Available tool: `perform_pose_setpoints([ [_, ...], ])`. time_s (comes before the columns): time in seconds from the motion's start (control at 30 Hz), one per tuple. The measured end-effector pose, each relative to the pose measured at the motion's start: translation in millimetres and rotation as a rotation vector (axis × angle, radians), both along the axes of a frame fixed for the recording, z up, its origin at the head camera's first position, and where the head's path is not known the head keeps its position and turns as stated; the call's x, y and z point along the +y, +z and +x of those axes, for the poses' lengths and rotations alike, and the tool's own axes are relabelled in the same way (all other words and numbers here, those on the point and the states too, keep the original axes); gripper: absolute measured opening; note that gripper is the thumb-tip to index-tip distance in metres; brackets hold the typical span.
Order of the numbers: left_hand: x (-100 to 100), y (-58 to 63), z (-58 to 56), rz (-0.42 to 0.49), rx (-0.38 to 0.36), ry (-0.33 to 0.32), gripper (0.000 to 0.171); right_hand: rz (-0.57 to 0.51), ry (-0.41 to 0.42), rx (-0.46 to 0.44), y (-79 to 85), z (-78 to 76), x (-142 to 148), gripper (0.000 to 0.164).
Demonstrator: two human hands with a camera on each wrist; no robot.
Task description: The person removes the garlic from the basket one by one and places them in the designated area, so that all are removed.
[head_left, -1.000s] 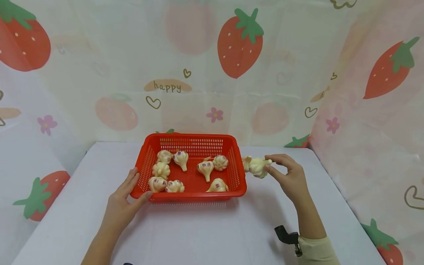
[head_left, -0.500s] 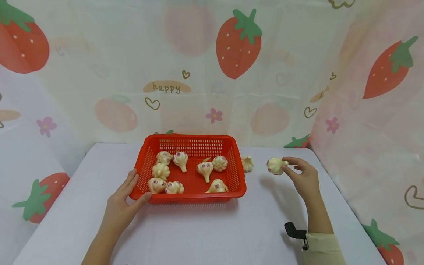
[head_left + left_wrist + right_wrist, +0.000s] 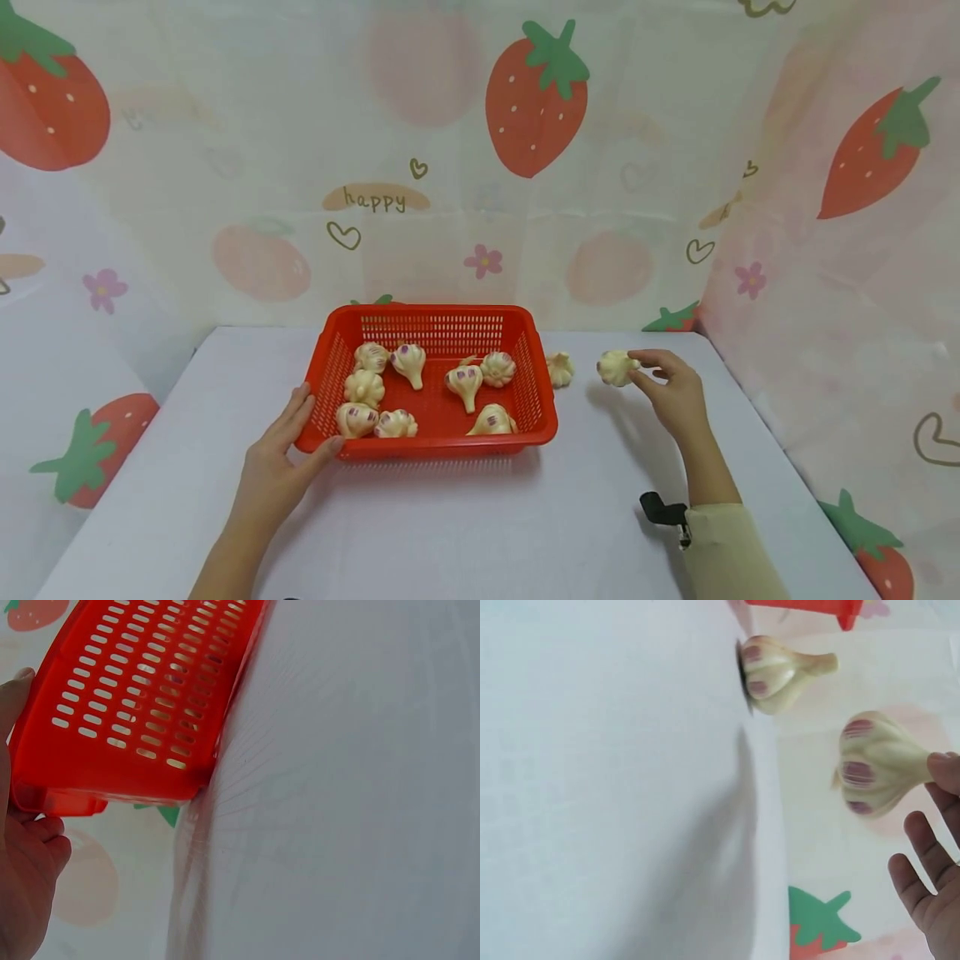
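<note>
My right hand [image 3: 675, 396] pinches a garlic bulb [image 3: 617, 367] by its stem, to the right of the red basket [image 3: 442, 444]. The right wrist view shows this purple-streaked bulb [image 3: 877, 765] held up off the table, thumb and finger at the stem's end. A second garlic bulb [image 3: 559, 369] sits on the table close to the basket's right side, partly hidden by it. My left hand [image 3: 277, 475] grips the basket's left front corner, thumb on the near rim. Inside the basket lie several garlic bulbs [image 3: 408, 363], most of them on its left side.
A white cloth covers the table [image 3: 450, 533]. Behind it and on both sides hangs a strawberry-print curtain [image 3: 450, 250], right at the table's back edge. A black wrist mount [image 3: 662, 510] sticks out from my right sleeve [image 3: 723, 542].
My right hand has carried the pinched garlic bulb rightward, away from the bulb beside the basket, then slightly back to the left. The left hand and the basket have stayed put.
</note>
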State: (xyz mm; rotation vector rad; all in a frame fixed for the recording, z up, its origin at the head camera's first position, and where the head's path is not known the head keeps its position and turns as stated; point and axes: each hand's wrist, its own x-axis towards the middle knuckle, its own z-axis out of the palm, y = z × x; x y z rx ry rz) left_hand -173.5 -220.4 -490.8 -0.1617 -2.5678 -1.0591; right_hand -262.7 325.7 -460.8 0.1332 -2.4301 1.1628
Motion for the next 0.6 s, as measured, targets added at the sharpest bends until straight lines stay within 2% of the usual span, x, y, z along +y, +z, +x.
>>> perform_pose_setpoints([
  [0.23, -0.9, -2.2, -1.3, 0.008, 0.016, -0.005, 0.085, 0.013, 0.032, -0.044, 2.0, -24.8, 0.9, 0.029],
  [0.6, -0.7, -1.1, -0.9, 0.002, -0.001, 0.002, 0.085, 0.066, 0.088, -0.100, -6.3, -56.9, 0.7, 0.029],
])
